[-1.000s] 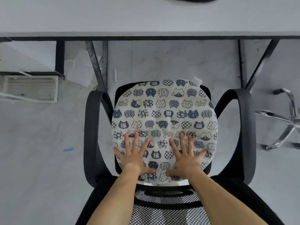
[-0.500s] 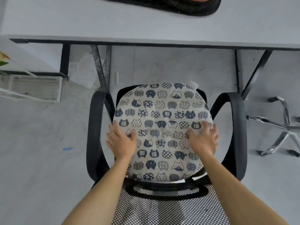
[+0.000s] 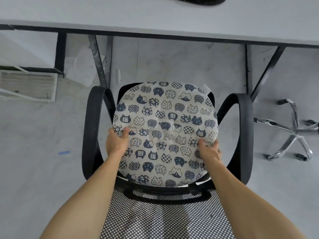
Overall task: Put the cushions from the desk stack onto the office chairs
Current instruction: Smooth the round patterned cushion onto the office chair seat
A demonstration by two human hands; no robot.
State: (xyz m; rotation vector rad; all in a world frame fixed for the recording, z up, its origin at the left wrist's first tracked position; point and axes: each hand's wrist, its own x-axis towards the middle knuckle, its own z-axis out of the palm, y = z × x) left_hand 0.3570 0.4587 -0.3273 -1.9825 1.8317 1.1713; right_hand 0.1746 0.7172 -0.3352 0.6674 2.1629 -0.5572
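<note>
From the head camera I look straight down on the round cream fabric cushion printed with navy cat faces point(image 3: 164, 133), lying on the seat of the black mesh-backed office chair point(image 3: 165, 219), between its two looped armrests and in front of the pale grey desk point(image 3: 155, 16). My left hand point(image 3: 117, 142) pinches the cushion's left rim, thumb on top and fingers curled under the edge. My right hand point(image 3: 209, 150) clamps the right rim the same way, thumb pressed into the fabric.

I judge the cushion light, soft and floppy: it dents under my thumbs, so holding opposite edges keeps it flat for nudging. The fabric looks grippy rather than slick. At the desk's far edge a dark cushion edge point(image 3: 195, 0) peeks in, probably the remaining stack. A chrome chair base point(image 3: 293, 128) stands to the right.
</note>
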